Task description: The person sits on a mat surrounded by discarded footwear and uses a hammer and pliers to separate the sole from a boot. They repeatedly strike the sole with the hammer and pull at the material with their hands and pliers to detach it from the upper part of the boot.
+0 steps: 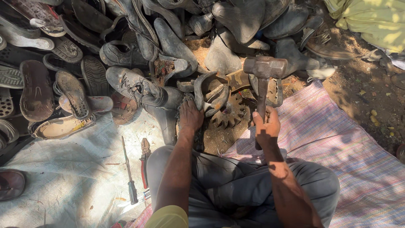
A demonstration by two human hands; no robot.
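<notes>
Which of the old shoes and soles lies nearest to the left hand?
The curved dark sole, just right of the left hand, on the toothed metal wheel. The other shoes lie further away in the pile.

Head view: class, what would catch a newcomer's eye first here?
The hammer, raised in the right hand at centre. Beneath it, the left hand presses a curled sole piece beside a toothed metal gear. Behind, a heap of worn shoes fills the top.
</notes>
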